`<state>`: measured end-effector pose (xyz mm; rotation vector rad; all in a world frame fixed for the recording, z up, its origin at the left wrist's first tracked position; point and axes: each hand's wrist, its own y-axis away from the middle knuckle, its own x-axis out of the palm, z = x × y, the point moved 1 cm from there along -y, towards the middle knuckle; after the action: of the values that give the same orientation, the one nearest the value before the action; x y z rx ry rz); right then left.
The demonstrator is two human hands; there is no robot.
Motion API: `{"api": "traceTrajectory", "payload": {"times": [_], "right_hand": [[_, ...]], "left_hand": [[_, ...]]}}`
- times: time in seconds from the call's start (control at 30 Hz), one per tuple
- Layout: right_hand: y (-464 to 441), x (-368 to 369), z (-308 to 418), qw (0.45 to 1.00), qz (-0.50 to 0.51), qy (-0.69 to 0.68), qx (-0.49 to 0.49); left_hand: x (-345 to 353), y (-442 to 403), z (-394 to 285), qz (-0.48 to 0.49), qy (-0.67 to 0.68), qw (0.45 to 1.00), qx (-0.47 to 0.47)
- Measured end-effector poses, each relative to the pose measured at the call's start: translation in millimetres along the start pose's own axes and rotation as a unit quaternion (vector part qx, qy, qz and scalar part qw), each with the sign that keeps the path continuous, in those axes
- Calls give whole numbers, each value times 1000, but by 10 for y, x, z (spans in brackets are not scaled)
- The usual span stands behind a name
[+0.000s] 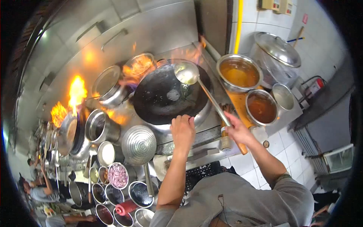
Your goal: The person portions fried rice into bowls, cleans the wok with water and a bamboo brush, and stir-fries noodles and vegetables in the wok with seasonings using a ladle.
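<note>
My right hand (237, 130) is closed around the long handle of a ladle (186, 72), near its wooden end. The ladle's bowl is over the far right part of a black wok (155, 102), and a shiny streak, apparently clear liquid, shows just below it. Wet-looking specks and a pale patch mark the wok's inside, and flames rise at its far edge. At the wok's near rim is my left hand (182, 130), its fingers curled in. Whatever it grips, if anything, is hidden. A perforated strainer (139, 145) lies to the left of that hand.
Bowls of amber liquid (239, 72) and reddish-brown liquid (261, 108) stand at right, beside a lidded pot (278, 49). Flames leap from another wok (68, 132) at left. Sliced onions (118, 176), several sauce containers and a red bottle (126, 207) crowd the lower left. Other people work far left.
</note>
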<state>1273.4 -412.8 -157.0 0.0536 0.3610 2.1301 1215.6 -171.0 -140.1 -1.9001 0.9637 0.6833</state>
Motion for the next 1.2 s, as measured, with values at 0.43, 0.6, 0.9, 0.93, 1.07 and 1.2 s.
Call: {"api": "traceTrajectory", "payload": {"times": [0.43, 0.6, 0.9, 0.93, 1.07, 1.2], "right_hand": [[-745, -1862, 250, 772, -200, 590, -125], [-818, -1915, 233, 698, -224, 628, -261], [247, 2059, 1214, 855, 326, 102, -390], [306, 2551, 1219, 840, 354, 148, -383], [-79, 4552, 856, 727, 368, 281, -507], [-203, 5645, 517, 612, 358, 430, -559]], "left_hand": [[-621, 951, -80, -1, 12, 995, -99], [-435, 1840, -63, 10, 49, 978, -205], [-993, 2858, -558, -63, 51, 957, -280], [-1081, 3018, -587, -77, 48, 952, -293], [-1384, 3801, -589, -136, 42, 913, -382], [-1627, 4617, -542, -184, 33, 875, -448]]}}
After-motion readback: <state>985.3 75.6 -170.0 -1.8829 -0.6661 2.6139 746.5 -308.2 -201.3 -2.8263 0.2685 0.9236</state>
